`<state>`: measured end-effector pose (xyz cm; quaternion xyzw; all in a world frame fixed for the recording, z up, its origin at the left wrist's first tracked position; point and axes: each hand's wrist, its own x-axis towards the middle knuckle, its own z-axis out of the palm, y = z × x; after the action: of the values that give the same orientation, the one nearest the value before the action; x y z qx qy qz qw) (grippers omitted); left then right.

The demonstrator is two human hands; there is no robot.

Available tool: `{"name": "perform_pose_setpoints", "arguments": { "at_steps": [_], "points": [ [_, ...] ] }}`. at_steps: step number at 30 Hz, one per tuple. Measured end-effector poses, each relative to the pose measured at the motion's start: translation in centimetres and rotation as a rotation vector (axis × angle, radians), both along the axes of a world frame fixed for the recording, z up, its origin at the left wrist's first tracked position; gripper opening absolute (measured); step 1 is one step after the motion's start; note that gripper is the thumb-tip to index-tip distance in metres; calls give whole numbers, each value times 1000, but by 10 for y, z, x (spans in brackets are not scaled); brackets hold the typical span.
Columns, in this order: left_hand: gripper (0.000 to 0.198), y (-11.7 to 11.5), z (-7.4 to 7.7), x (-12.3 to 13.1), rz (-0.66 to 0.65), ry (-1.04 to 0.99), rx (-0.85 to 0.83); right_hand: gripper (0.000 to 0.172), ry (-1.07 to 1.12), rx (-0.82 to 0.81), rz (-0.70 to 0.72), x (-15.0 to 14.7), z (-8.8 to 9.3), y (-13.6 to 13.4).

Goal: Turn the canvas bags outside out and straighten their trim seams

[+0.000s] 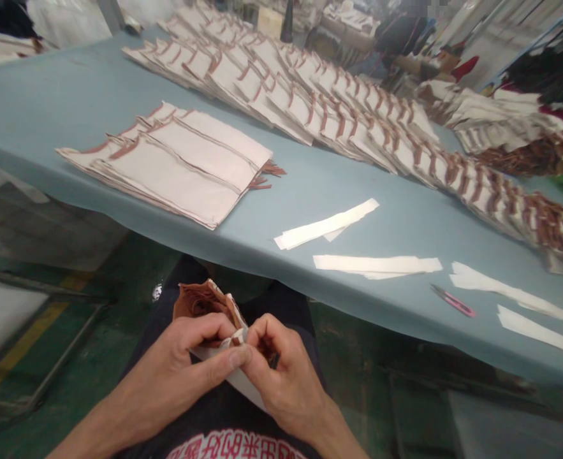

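Low in the view, over my lap, both hands pinch a small bundle of brown and white fabric pieces (203, 301). My left hand (190, 360) wraps the bundle from the left, thumb pressed on its white edge. My right hand (281, 370) grips the same bundle from the right with curled fingers. The bundle's lower white part pokes out beneath my hands. Both hands are below the front edge of the blue-grey table (386, 217).
A fanned stack of cream pieces with brown trim (176, 159) lies on the table's left. A long overlapping row of similar pieces (358, 121) runs back left to right. White strips (329, 224) and a pink cutter (453, 301) lie near the front edge.
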<state>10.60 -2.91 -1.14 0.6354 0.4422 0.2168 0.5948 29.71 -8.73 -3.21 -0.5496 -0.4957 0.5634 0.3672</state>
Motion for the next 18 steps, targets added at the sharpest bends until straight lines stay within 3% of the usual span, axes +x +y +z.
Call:
{"name": "perform_pose_setpoints", "arguments": {
  "at_steps": [6,10,14,18],
  "points": [
    [34,-11,-16,-13,8,-65,-73,27,-107,137,-135,-17,-13,-14],
    [40,-25,-21,-25,32,62,-14,20,-169,119,-148,-31,-23,-20],
    [45,-35,-23,-21,202,168,38,17,-209,90,-167,-44,-31,-23],
    [48,-33,-31,-10,344,49,-10,22,-134,2,-206,-49,-35,-23]
  ]
}}
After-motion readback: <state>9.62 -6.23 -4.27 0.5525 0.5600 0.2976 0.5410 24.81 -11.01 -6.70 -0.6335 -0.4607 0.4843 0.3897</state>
